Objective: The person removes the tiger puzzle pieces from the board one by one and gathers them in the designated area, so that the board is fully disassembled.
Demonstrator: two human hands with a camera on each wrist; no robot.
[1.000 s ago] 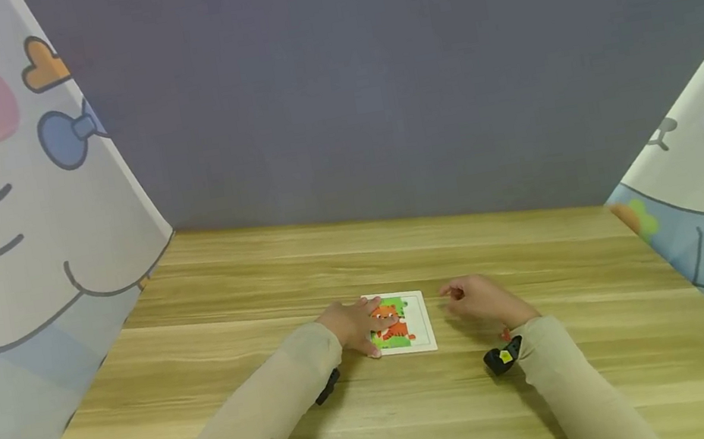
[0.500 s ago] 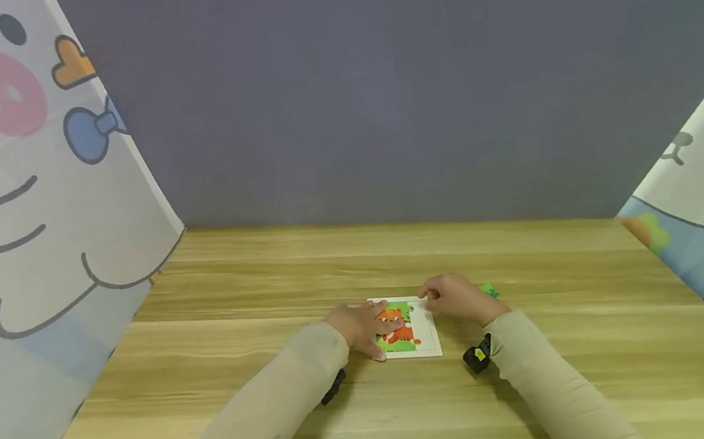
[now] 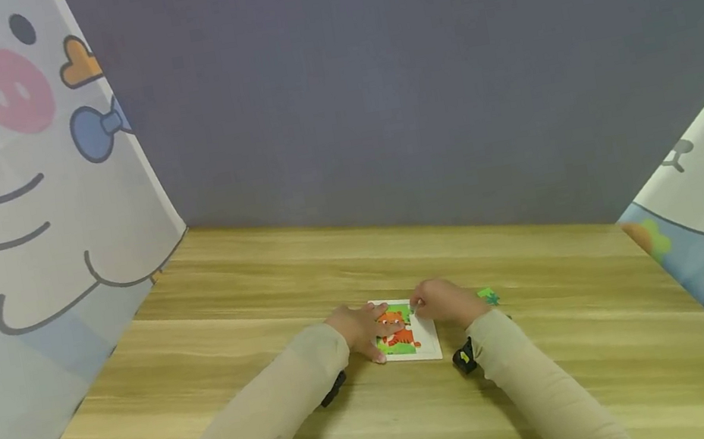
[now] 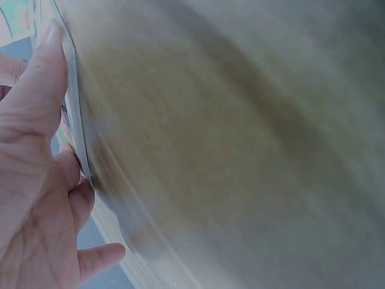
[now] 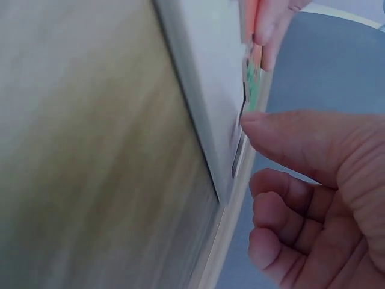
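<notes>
A small square jigsaw puzzle in a white tray [image 3: 430,345] lies on the table, its assembled left part [image 3: 399,335] showing an orange tiger on green. My left hand [image 3: 359,330] rests on that left part with fingers spread, thumb at the tray's near edge. My right hand [image 3: 441,301] is over the tray's upper right, thumb and forefinger pinching a puzzle piece. In the right wrist view, the thin piece [image 5: 238,158] shows edge-on at my thumb tip, the other fingers curled; its printed face is hidden. The tray's right strip shows bare white.
A loose green puzzle piece [image 3: 488,295] with a palm-like print lies on the wooden table [image 3: 305,273] just beyond my right wrist. A grey panel [image 3: 360,95] stands at the back, and cartoon-printed cloths [image 3: 58,281] flank both sides.
My right hand has moved left from beside the tray to over its upper right part, bringing the loose green piece into view. My left hand stays on the puzzle. The head view has shifted slightly.
</notes>
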